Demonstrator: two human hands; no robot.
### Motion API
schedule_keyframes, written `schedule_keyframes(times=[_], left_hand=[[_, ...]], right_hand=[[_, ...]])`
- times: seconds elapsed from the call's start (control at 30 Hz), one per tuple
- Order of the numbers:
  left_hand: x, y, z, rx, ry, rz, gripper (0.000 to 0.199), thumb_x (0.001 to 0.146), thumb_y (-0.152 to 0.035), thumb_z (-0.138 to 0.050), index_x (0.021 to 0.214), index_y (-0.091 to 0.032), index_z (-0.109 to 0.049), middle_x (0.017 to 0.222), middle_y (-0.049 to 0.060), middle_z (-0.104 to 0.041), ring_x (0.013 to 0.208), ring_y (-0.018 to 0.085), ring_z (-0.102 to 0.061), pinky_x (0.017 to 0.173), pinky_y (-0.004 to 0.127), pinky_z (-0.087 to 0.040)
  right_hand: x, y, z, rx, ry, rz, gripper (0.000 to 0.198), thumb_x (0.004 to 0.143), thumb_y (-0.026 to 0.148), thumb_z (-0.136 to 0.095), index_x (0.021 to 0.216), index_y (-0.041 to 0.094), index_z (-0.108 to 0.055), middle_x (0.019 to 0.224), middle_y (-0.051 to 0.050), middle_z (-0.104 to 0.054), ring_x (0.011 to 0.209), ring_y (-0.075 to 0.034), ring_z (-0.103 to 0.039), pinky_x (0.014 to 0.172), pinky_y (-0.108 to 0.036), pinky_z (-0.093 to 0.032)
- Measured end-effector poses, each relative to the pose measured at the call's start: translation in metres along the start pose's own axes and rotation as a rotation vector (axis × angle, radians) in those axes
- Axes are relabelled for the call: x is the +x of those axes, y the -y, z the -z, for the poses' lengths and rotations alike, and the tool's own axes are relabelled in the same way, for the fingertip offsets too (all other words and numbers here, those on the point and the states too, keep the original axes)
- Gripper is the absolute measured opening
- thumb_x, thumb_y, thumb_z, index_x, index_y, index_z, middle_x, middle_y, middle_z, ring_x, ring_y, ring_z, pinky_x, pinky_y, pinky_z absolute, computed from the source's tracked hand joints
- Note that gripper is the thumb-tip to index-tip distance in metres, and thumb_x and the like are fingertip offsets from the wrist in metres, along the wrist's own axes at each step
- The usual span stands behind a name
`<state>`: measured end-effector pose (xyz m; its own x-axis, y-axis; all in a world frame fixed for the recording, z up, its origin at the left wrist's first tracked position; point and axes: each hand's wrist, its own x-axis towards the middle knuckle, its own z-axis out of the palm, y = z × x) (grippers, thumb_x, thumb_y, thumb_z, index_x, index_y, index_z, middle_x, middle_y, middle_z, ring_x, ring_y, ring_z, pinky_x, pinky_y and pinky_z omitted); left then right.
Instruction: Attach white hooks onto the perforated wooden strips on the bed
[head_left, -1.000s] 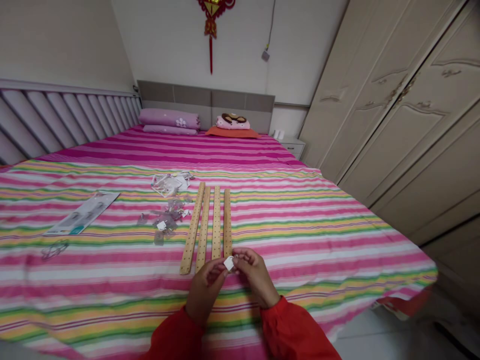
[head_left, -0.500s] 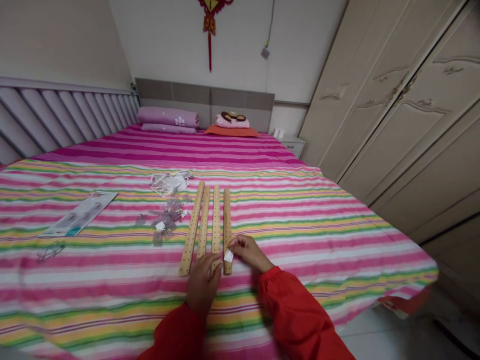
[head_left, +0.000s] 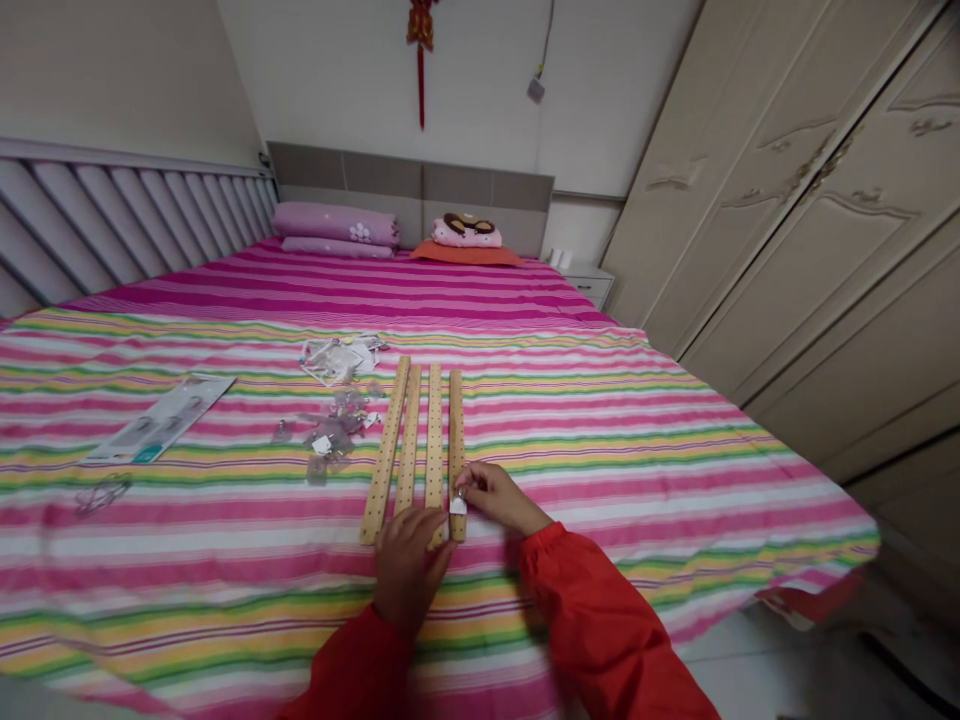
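Observation:
Several narrow wooden strips with rows of small holes lie side by side on the striped bed cover, pointing away from me. My right hand (head_left: 491, 492) is at the near part of the rightmost strip (head_left: 457, 425), its thumb and forefinger pinched on a small shiny piece with a white tag (head_left: 458, 506). What the shiny part is, I cannot make out. My left hand (head_left: 411, 553) rests over the near ends of the middle strips (head_left: 409, 440), fingers stretched and thumb apart, touching them. To the left is a pile of small clear bags (head_left: 341, 425) with white tags.
Beyond the small bags is a heap of white tags and packets (head_left: 341, 358). Further left lie a flat clear package (head_left: 161, 420) and a tangle of thin wire or cord (head_left: 103, 492). Folded bedding (head_left: 335, 225) sits at the headboard; a wardrobe (head_left: 825, 260) stands right of the bed.
My left thumb and fingers have shifted slightly right, toward the rightmost strip. The tag in my right hand has tilted and now lies across that strip. The view has moved slightly.

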<state>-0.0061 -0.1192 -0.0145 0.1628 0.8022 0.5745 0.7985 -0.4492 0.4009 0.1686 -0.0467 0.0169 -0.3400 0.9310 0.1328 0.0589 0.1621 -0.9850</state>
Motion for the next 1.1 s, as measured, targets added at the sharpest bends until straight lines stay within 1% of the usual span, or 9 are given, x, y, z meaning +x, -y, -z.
schedule_keyframes(times=[0.07,0.2,0.33,0.47,0.67,0.8,0.9,1.0,1.1], left_hand=[[0.0,0.0,0.0,0.019,0.01,-0.009,0.026,0.076,-0.036,-0.063,0.101,-0.027,-0.067,0.103,0.005,-0.07,0.102,0.026,-0.06,0.089,0.042,-0.041],[0.0,-0.001,-0.001,0.039,0.015,-0.011,0.032,0.078,-0.038,-0.061,0.107,-0.027,-0.066,0.107,0.006,-0.069,0.104,0.025,-0.059,0.091,0.04,-0.04],[0.0,-0.001,-0.003,0.052,0.033,-0.021,0.032,0.077,-0.038,-0.063,0.107,-0.027,-0.066,0.108,0.004,-0.07,0.104,0.026,-0.059,0.091,0.041,-0.039],[0.001,-0.002,-0.005,0.053,0.05,-0.02,0.031,0.076,-0.037,-0.064,0.106,-0.029,-0.066,0.109,0.003,-0.07,0.105,0.028,-0.059,0.091,0.043,-0.037],[0.001,-0.004,-0.004,0.082,0.063,-0.079,0.027,0.078,-0.033,-0.062,0.105,-0.03,-0.065,0.109,0.001,-0.07,0.106,0.027,-0.059,0.096,0.045,-0.032],[0.002,-0.006,-0.003,0.075,0.088,-0.12,0.029,0.08,-0.03,-0.06,0.108,-0.032,-0.064,0.11,0.001,-0.07,0.107,0.026,-0.059,0.1,0.045,-0.029],[0.004,-0.006,-0.002,0.079,0.103,-0.126,0.03,0.08,-0.029,-0.06,0.109,-0.032,-0.063,0.11,0.001,-0.07,0.107,0.025,-0.059,0.101,0.045,-0.028],[0.004,-0.008,-0.002,0.105,0.088,-0.135,0.032,0.079,-0.029,-0.061,0.11,-0.031,-0.063,0.109,0.001,-0.07,0.106,0.026,-0.059,0.101,0.045,-0.027],[0.002,-0.01,-0.003,0.12,0.014,-0.115,0.03,0.08,-0.032,-0.06,0.11,-0.028,-0.063,0.109,0.002,-0.07,0.104,0.025,-0.059,0.101,0.043,-0.027]], right_hand=[[0.0,0.0,-0.001,-0.015,-0.01,0.004,0.006,0.068,0.024,-0.065,0.07,0.018,-0.062,0.058,0.004,-0.056,0.051,-0.01,-0.045,0.052,-0.023,-0.034],[-0.003,-0.002,-0.003,-0.048,-0.034,0.035,0.005,0.069,0.023,-0.064,0.071,0.019,-0.062,0.058,0.004,-0.055,0.052,-0.011,-0.045,0.051,-0.022,-0.035],[-0.004,0.001,-0.003,-0.062,-0.007,0.054,0.004,0.07,0.023,-0.063,0.072,0.019,-0.063,0.058,0.004,-0.054,0.052,-0.011,-0.045,0.051,-0.022,-0.034],[-0.004,0.002,-0.002,-0.053,0.015,0.049,0.003,0.071,0.022,-0.062,0.073,0.02,-0.063,0.058,0.004,-0.053,0.052,-0.01,-0.044,0.051,-0.023,-0.033],[-0.003,-0.005,-0.001,-0.026,0.001,0.02,0.006,0.069,0.023,-0.064,0.073,0.019,-0.062,0.06,0.004,-0.054,0.052,-0.01,-0.044,0.052,-0.023,-0.033],[-0.004,-0.009,-0.003,0.019,-0.038,-0.012,0.008,0.067,0.024,-0.066,0.072,0.019,-0.062,0.059,0.005,-0.053,0.051,-0.01,-0.042,0.051,-0.023,-0.032],[-0.006,-0.009,-0.004,0.038,-0.06,-0.019,0.009,0.068,0.025,-0.066,0.073,0.019,-0.063,0.06,0.004,-0.054,0.052,-0.01,-0.043,0.052,-0.023,-0.033],[-0.008,-0.006,-0.005,0.05,-0.07,-0.026,0.01,0.068,0.028,-0.067,0.072,0.019,-0.063,0.06,0.004,-0.056,0.053,-0.01,-0.044,0.052,-0.023,-0.034],[-0.009,-0.001,-0.005,0.093,-0.098,-0.025,0.012,0.067,0.03,-0.069,0.07,0.019,-0.064,0.06,0.004,-0.058,0.054,-0.011,-0.048,0.053,-0.024,-0.037]])
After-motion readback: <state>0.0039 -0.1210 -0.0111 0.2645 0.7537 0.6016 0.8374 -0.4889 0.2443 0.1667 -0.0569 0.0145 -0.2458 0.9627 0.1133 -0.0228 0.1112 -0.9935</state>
